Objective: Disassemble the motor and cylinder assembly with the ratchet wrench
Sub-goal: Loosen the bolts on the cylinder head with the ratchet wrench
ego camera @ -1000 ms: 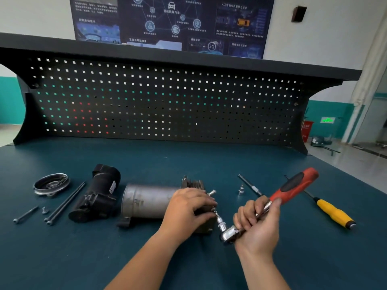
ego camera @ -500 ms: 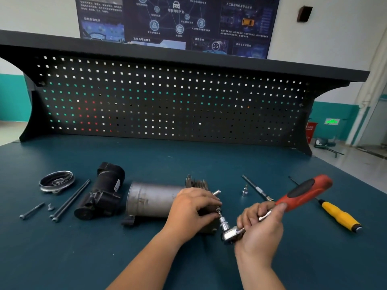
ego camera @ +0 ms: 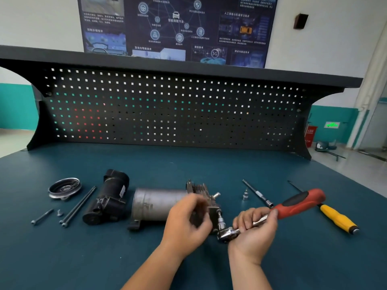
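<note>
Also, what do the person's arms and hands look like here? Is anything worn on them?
The left hand and right hand wear no gloves, and no sleeve shows on the left forearm or right forearm up to the frame's edge. I see no watch, bracelet or ring, though the left hand is blurred, so a ring there cannot be excluded.

Open dark teal bench mat is noted along the near edge and in a broad band before the black perforated back panel. The left approach is obstructed by a round silver metal cover, two long dark bolts, a short bolt and a black motor housing lying just beside the grey metal cylinder. The right approach is narrowed by a small silver socket, a slim steel extension bar, the red-and-black-handled ratchet wrench and a yellow-handled screwdriver.
</note>
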### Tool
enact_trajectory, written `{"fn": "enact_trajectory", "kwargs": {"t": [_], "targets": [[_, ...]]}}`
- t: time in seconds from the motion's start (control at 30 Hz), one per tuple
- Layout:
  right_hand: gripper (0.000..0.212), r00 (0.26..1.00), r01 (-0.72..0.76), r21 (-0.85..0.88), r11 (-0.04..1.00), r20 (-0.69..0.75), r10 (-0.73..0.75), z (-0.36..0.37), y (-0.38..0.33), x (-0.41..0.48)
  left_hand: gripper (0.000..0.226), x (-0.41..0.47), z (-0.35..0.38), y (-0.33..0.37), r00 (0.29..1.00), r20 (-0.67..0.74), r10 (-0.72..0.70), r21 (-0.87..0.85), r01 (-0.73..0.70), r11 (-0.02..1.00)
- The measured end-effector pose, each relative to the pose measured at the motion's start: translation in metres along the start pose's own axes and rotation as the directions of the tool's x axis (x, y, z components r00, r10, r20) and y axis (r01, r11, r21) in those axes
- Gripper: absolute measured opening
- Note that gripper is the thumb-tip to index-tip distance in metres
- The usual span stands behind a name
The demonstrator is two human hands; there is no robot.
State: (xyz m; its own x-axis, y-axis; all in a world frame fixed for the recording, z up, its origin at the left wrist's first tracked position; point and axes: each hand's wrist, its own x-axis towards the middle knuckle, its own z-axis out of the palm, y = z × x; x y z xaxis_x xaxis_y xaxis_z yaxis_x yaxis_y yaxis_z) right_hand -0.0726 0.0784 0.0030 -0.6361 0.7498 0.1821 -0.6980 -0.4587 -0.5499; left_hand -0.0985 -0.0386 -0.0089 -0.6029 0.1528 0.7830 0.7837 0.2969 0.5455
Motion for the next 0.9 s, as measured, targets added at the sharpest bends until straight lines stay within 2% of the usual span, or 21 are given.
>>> {"fn": "enact_trajectory", "kwargs": {"t": [0.03, 0.07, 0.13, 0.2, 0.27, 0.33, 0.43, 0.5, 0.57, 0.73, 0.9], "targets": [[0.047, 1.0, -0.01, 0.005, 1.0, 0.001, 0.01, 0.0, 0.001, 0.001, 0.005, -0.005, -0.001, 0.003, 0.992, 0.02, -0.126, -0.063, 0.127, 0.99], [0.048, 1.0, -0.017, 0.003, 1.0, 0.004, 0.017, 0.0, 0.001, 0.002, 0.014, -0.009, 0.0, 0.006, 0.963, 0.081, -0.256, -0.084, 0.262, 0.961], [0.045, 1.0, -0.028, -0.026, 0.999, 0.006, 0.028, 0.0, -0.001, 0.004, 0.021, -0.017, 0.004, 0.012, 0.856, 0.241, -0.458, -0.045, 0.481, 0.875], [0.043, 0.999, -0.053, -0.053, 0.997, 0.007, 0.053, 0.001, -0.003, 0.007, 0.02, -0.017, 0.011, 0.017, 0.732, 0.331, -0.595, -0.145, 0.663, 0.735], [0.042, 0.998, -0.068, -0.064, 0.996, 0.012, 0.069, 0.002, -0.005, 0.01, 0.022, -0.012, 0.019, 0.021, 0.609, 0.395, -0.688, -0.285, 0.793, 0.538], [0.042, 0.997, -0.071, -0.066, 0.995, 0.022, 0.073, 0.003, -0.006, 0.013, 0.028, -0.007, 0.025, 0.022, 0.503, 0.465, -0.728, -0.34, 0.861, 0.378], [0.043, 0.997, -0.058, -0.091, 0.994, 0.042, 0.062, 0.004, -0.004, 0.013, 0.033, 0.0, 0.029, 0.023, 0.405, 0.54, -0.738, -0.337, 0.907, 0.251], [0.044, 0.998, -0.033, -0.104, 0.994, 0.058, 0.04, 0.004, -0.003, 0.012, 0.03, 0.005, 0.03, 0.022, 0.369, 0.559, -0.743, -0.338, 0.919, 0.202], [0.046, 0.997, -0.007, -0.114, 0.993, 0.072, 0.016, 0.005, -0.002, 0.01, 0.026, 0.006, 0.031, 0.022, 0.361, 0.556, -0.749, -0.352, 0.918, 0.181], [0.052, 0.992, 0.011, -0.143, 0.99, 0.125, 0.007, 0.005, 0.001, 0.01, 0.028, 0.0, 0.035, 0.02, 0.412, 0.503, -0.76, -0.42, 0.885, 0.202], [0.038, 0.953, -0.162, -0.198, 0.967, 0.225, 0.206, 0.0, -0.014, 0.021, 0.022, -0.002, 0.037, 0.02, 0.432, 0.483, -0.762, -0.455, 0.867, 0.203]]}}
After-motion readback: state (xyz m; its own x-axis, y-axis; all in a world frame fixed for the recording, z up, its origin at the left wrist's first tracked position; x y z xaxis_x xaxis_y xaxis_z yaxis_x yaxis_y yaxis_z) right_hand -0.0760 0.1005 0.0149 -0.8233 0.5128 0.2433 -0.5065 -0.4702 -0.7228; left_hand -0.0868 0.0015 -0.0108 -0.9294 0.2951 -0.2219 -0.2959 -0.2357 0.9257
